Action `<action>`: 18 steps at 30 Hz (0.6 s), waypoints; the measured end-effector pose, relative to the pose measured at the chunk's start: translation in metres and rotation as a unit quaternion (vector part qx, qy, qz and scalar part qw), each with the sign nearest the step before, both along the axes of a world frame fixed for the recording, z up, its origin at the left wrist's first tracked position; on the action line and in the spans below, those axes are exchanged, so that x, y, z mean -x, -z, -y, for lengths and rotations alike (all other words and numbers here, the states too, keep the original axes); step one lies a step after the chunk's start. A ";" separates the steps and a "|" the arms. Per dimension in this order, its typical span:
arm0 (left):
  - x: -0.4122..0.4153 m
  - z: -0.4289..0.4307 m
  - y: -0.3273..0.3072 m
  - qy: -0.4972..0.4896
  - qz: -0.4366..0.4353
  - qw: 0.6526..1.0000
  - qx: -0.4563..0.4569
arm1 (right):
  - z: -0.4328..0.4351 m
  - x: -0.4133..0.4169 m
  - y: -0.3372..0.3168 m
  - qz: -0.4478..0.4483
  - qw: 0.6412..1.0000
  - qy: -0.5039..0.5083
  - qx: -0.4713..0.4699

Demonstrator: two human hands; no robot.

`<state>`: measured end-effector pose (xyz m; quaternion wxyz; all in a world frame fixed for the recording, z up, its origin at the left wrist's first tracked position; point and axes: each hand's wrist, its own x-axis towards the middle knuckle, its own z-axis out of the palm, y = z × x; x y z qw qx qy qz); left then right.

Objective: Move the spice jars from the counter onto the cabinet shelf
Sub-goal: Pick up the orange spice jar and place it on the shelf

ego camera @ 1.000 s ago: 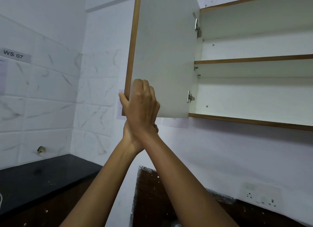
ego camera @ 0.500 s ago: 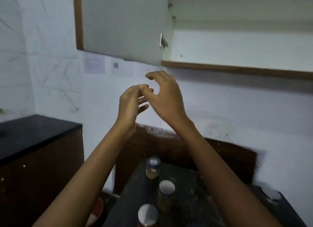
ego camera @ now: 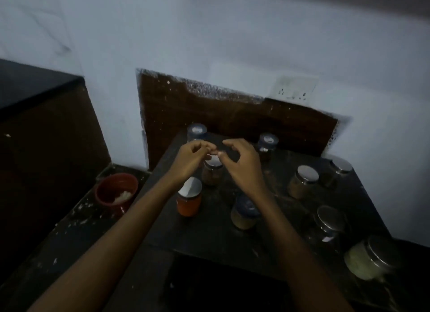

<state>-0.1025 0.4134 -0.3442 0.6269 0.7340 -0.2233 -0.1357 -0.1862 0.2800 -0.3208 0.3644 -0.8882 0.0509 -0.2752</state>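
**A:** Moved any yet?

**B:** Seemingly none. Counted 9 lidded glass spice jars [ego camera: 363, 263] on the dark stone counter [ego camera: 209, 237], lower right to centre.

**A:** Hands?

**B:** Hovering mid-frame above the jars: left hand [ego camera: 193, 159], right hand [ego camera: 243, 165], loosely curled, holding nothing. No shelf in view.

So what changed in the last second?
Both hands let go of the cabinet door and dropped: the left hand and right hand now hover, holding nothing, above the spice jars. The camera tilted down too. The jars stand untouched on the counter, as before.
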 end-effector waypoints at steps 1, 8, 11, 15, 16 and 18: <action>0.003 -0.001 0.008 -0.015 0.005 1.000 -0.012 | -0.001 0.000 0.017 -0.022 1.000 -0.001 -0.006; -0.014 -0.040 0.080 -0.119 0.054 0.974 -0.183 | -0.014 -0.016 0.104 -0.167 0.985 -0.047 0.005; -0.024 -0.056 0.112 -0.060 0.096 0.943 -0.313 | -0.020 -0.026 0.129 -0.212 0.975 -0.061 -0.003; -0.024 -0.057 0.130 0.014 0.065 0.944 -0.322 | -0.027 -0.037 0.158 -0.289 0.955 -0.061 -0.018; -0.023 -0.055 0.133 0.026 0.057 0.949 -0.308 | -0.030 -0.040 0.162 -0.298 0.952 -0.060 -0.027; -0.021 -0.051 0.139 0.035 0.034 0.959 -0.279 | -0.034 -0.044 0.166 -0.293 0.953 -0.060 -0.052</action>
